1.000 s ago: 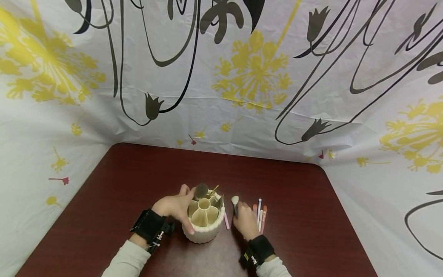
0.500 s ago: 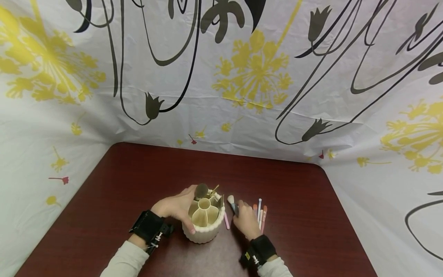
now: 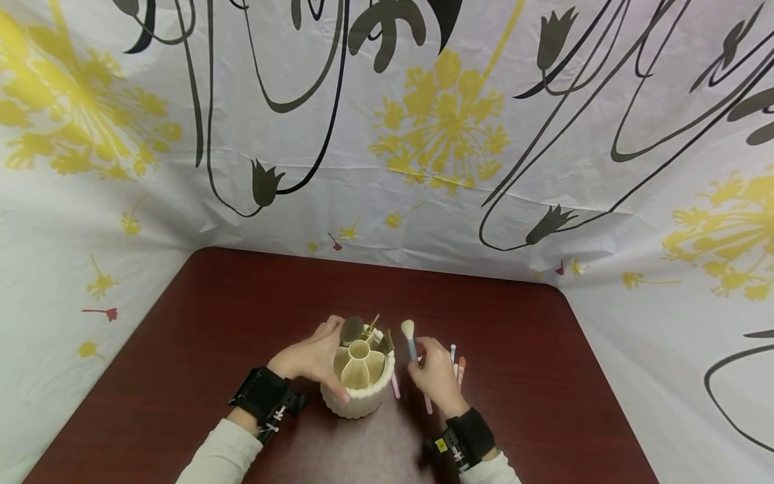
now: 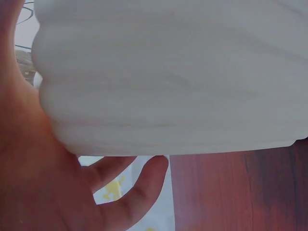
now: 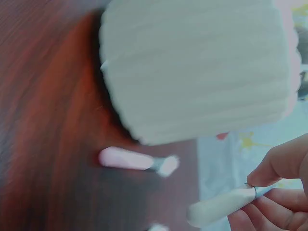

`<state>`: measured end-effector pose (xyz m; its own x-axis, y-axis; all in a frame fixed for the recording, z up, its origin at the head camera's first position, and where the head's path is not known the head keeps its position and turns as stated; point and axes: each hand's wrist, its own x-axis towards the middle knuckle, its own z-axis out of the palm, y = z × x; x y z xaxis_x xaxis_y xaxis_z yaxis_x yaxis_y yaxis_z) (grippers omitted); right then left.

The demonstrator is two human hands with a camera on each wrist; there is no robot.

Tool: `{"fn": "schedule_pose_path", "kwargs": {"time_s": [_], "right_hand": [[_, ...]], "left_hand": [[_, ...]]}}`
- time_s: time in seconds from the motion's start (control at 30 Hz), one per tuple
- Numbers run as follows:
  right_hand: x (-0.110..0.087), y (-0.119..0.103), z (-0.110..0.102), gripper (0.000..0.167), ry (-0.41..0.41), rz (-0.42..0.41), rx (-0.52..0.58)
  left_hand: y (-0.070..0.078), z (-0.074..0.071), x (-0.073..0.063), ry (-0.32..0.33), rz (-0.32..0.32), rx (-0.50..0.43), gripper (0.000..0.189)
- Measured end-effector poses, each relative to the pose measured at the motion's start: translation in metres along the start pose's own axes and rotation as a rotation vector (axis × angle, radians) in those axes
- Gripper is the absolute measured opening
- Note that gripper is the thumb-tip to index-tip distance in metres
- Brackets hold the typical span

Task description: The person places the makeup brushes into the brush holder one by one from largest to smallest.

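A cream ribbed round organizer (image 3: 361, 398) with several compartments stands on the dark red table (image 3: 242, 316). A few brushes stand in its far compartments. My left hand (image 3: 313, 359) grips its left side; in the left wrist view the fingers (image 4: 127, 190) curl round its wall (image 4: 168, 77). My right hand (image 3: 431, 366) pinches a white-bristled makeup brush (image 3: 408, 332) and holds it upright just right of the organizer. In the right wrist view the fingertips (image 5: 276, 175) pinch the ferrule, above the white handle (image 5: 219, 207), beside the organizer (image 5: 197, 67).
Loose brushes lie on the table right of my right hand (image 3: 455, 354), and a pink one (image 3: 396, 386) lies against the organizer's right side, also seen as the pink brush (image 5: 137, 160). A flowered white curtain (image 3: 423, 134) walls in the table's back and sides.
My right hand has lifted the white-bristled brush off the table and stood it upright, higher beside the organizer. My left hand has stayed on the organizer.
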<state>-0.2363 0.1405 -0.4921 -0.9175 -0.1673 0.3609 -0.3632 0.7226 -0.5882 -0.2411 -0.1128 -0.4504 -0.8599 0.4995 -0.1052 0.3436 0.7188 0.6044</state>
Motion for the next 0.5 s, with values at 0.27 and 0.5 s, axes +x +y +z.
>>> {"fn": "schedule_pose_path", "kwargs": {"time_s": [0.27, 0.5], "right_hand": [[0.006, -0.019, -0.018, 0.032, 0.076, -0.097, 0.066], [0.01, -0.033, -0.029, 0.031, 0.128, -0.165, 0.144]], "left_hand": [[0.001, 0.002, 0.003, 0.039, -0.028, -0.013, 0.125], [-0.001, -0.005, 0.004, -0.025, -0.021, -0.058, 0.126]]}}
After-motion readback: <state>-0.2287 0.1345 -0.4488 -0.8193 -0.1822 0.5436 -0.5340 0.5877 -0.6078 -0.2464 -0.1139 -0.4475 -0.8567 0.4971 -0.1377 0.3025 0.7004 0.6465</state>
